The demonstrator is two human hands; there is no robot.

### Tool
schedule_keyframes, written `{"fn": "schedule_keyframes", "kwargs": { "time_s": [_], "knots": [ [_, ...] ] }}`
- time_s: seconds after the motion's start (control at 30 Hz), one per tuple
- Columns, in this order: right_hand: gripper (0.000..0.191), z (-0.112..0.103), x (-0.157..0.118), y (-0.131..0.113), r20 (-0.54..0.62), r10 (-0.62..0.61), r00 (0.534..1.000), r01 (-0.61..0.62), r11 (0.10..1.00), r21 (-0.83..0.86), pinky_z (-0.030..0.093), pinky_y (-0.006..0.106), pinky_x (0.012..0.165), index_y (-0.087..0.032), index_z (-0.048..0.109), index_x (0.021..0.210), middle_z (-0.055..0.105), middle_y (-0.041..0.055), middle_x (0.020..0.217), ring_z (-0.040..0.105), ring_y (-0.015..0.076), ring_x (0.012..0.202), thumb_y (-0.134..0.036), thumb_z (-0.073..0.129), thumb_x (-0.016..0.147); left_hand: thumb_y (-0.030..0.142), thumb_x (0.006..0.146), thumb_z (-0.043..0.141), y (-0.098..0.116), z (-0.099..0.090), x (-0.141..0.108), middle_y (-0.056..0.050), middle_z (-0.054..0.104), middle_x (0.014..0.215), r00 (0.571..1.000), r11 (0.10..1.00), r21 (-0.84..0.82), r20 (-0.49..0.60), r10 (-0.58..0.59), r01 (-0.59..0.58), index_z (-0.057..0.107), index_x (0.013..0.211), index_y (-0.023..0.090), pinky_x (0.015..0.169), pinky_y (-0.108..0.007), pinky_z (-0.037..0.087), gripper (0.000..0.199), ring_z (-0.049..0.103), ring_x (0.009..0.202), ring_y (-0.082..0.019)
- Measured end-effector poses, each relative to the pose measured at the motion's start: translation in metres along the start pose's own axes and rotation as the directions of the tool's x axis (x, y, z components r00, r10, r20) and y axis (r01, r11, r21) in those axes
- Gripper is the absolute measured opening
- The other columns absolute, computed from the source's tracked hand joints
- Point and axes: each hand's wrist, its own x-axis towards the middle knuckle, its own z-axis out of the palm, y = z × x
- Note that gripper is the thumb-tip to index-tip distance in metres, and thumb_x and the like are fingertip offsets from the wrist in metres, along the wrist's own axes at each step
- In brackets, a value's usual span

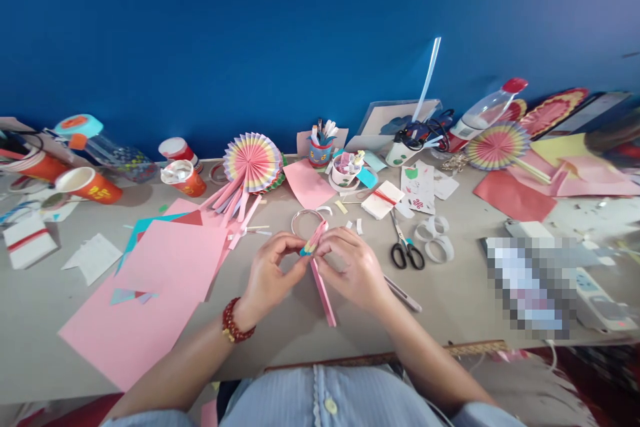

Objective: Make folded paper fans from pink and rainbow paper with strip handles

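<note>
Between my two hands is a small folded paper piece in pink, yellow and blue. My left hand pinches its blue end between thumb and fingers. On the other side, my right hand has its thumb and fingertips closed on the pink part. A narrow pink paper strip hangs down from beneath the piece, between the hands. Just behind the fingers lies a ring of clear tape. Black-handled scissors rest on the table to the right of my right hand.
Pink paper sheets cover the left of the table. Paper fans, orange cups, a pen holder and a bottle stand along the blue wall. A grey cutter and a power strip lie right.
</note>
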Motion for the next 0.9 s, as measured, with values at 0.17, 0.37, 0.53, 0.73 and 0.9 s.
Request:
{"fn": "schedule_keyframes", "kwargs": {
  "time_s": [0.17,0.37,0.53,0.73,0.9],
  "knots": [
    [0.017,-0.0025,-0.0007,0.0,0.03,0.003,1.0,-0.002,1.0,-0.028,0.053,0.037,0.08,-0.023,0.061,0.088,0.069,0.0043,0.09,0.064,0.0223,0.089,-0.007,0.058,0.085,0.025,0.088,0.066,-0.0017,-0.0003,-0.0001,-0.006,0.068,0.094,1.0,1.0,-0.022,-0.01,-0.013,0.012,0.068,0.097,0.02,0.083,-0.033,0.057,0.009,0.066,0.09,-0.019],
    [0.016,-0.0061,-0.0009,-0.0028,0.088,0.008,0.996,0.001,0.995,-0.104,0.054,0.037,0.08,-0.023,0.062,0.088,0.069,0.0053,0.09,0.064,0.0234,0.089,-0.007,0.059,0.085,0.023,0.09,0.066,0.0022,-0.0007,-0.0004,-0.005,0.066,0.095,0.999,0.998,0.051,-0.013,0.038,-0.037,0.067,0.098,0.021,0.081,-0.032,0.054,0.009,0.065,0.09,-0.019],
    [0.015,-0.0041,0.0,-0.0032,0.102,0.033,0.994,-0.016,0.986,-0.165,0.053,0.037,0.078,-0.022,0.061,0.086,0.07,0.0051,0.09,0.065,0.0235,0.087,-0.007,0.061,0.084,0.019,0.09,0.066,0.0048,-0.001,-0.002,-0.004,0.066,0.097,0.997,0.988,0.131,-0.015,0.082,-0.079,0.067,0.1,0.021,0.082,-0.03,0.051,0.011,0.064,0.091,-0.017],
    [0.014,-0.0008,-0.0008,-0.002,0.084,0.052,0.995,-0.039,0.987,-0.157,0.051,0.037,0.078,-0.022,0.06,0.082,0.069,0.0043,0.087,0.064,0.0232,0.085,-0.008,0.061,0.082,0.017,0.089,0.066,0.008,-0.0019,-0.0027,-0.003,0.066,0.096,0.993,0.974,0.198,-0.017,0.116,-0.111,0.066,0.1,0.021,0.079,-0.028,0.05,0.012,0.062,0.089,-0.016],
    [0.015,-0.0012,-0.001,-0.0008,0.073,0.048,0.996,-0.043,0.997,-0.065,0.049,0.035,0.079,-0.022,0.06,0.083,0.069,0.004,0.088,0.063,0.0223,0.086,-0.007,0.059,0.082,0.017,0.089,0.065,0.0053,-0.0022,-0.0026,-0.005,0.065,0.097,0.995,0.987,0.135,-0.021,0.096,-0.092,0.066,0.1,0.019,0.082,-0.03,0.051,0.011,0.063,0.091,-0.017]
  ]
}}
